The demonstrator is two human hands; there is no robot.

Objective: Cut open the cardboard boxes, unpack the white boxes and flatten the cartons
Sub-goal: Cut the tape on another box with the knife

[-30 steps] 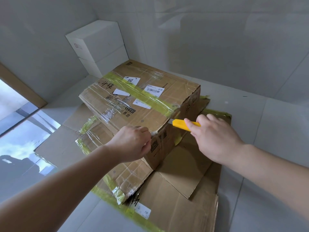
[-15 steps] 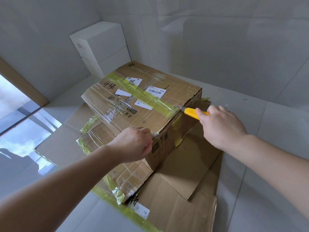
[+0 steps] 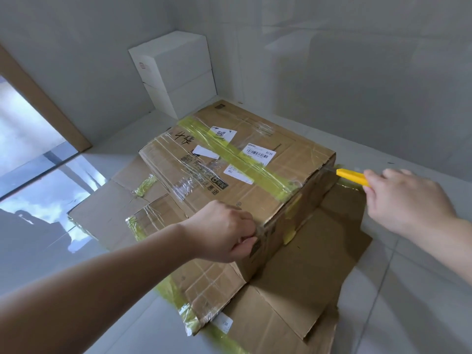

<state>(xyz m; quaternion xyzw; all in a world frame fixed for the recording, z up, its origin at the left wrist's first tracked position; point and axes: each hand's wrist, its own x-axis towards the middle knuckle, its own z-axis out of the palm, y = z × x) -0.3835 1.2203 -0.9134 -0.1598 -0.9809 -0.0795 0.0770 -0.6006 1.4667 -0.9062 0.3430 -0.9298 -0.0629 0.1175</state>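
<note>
Sealed carton [image 3: 245,175]: brown cardboard, wrapped in clear film, one yellow-green tape band [image 3: 245,159] running lengthwise across the top, several white labels on the lid; it stands on a layer of flattened cartons [image 3: 306,290] spread over the pale tiled floor [image 3: 408,302]. Left hand [image 3: 222,231]: fingers curled, gripping the carton's near top corner where top edge and side edge meet. Right hand [image 3: 406,200]: closed round the yellow handle of a knife [image 3: 353,177], held at the carton's far right top corner; the tip sits at the upper edge there, though blade contact with the tape cannot be told. White boxes [image 3: 176,72]: two, stacked one on the other, in the room corner against the walls, just behind the carton's far end and apart from it. Flattened cartons: they project beyond the sealed carton on the left, the near side and the right, with loose tape strips along their near edge. Floor: bare tile to the right of the cardboard and beyond the right hand, up to the wall; bare tile also at the near left, under the left forearm. Window [image 3: 23,149]: floor-level glazing at far left, with a brown frame rising beside it.
</note>
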